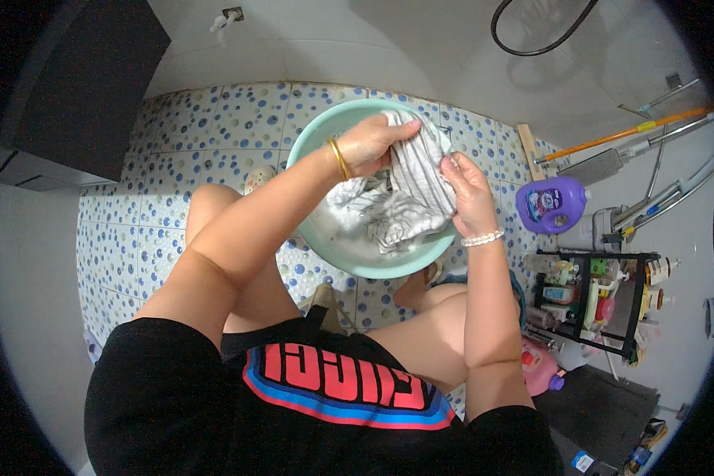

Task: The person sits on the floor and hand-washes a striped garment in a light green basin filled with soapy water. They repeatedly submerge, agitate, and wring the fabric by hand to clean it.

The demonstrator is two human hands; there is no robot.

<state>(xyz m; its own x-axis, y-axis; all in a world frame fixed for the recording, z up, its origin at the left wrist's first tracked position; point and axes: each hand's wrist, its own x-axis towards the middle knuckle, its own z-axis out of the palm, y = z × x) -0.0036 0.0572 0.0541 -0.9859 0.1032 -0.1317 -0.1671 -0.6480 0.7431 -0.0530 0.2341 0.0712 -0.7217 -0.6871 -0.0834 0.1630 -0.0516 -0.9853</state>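
Observation:
A white garment with dark stripes [422, 170] is stretched between my hands over a pale green basin [309, 147]. My left hand [369, 145], below a gold bangle, pinches its upper left edge. On the other side my right hand [470, 190], with a white beaded bracelet at the wrist, grips the right edge between thumb and fingers. The lower part of the cloth hangs bunched into the basin. Whitish, sudsy water [337, 238] shows around it there. More wet, crumpled pale cloth [349, 205] lies at the left inside the basin.
Blue-dotted tiles [174, 159] cover the floor. Right of the basin stand a purple detergent jug [551, 205], a black rack [587, 297] of bottles and a pink jug [538, 369]. Mops with an orange pole [623, 136] lean behind. A dark cabinet [87, 87] is at the far left.

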